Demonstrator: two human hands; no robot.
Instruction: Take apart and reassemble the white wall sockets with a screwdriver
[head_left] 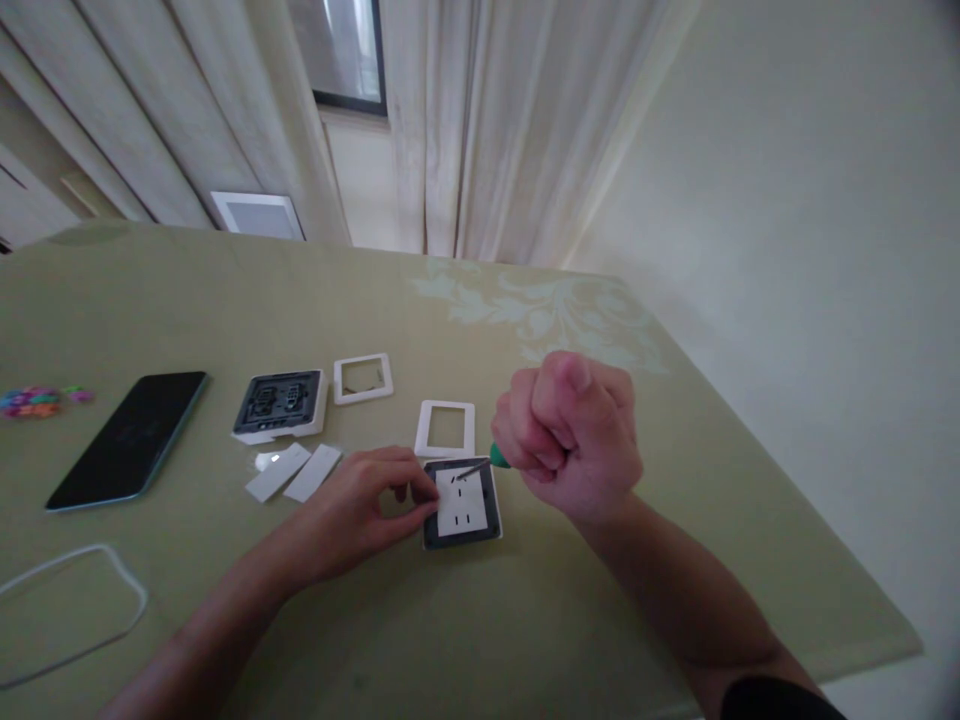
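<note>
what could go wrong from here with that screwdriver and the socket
The green-handled screwdriver in the right hand might slip toward the left hand, whose fingertips are at the edge of the socket. Its tip, at the upper part of the white face, could scratch it. The socket may also slide on the table if pushed sideways.

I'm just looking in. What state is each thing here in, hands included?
Left hand: fingers at the socket plate's left edge
Right hand: closed around the screwdriver
Screwdriver: held, tip over the socket plate; contact unclear
Socket plate: face up, dark border exposed
Two white frames: lying detached
White box: dark side up
Tablet-like device: screen dark
Cable: loosely looped
Curtains: parted at the window
</note>
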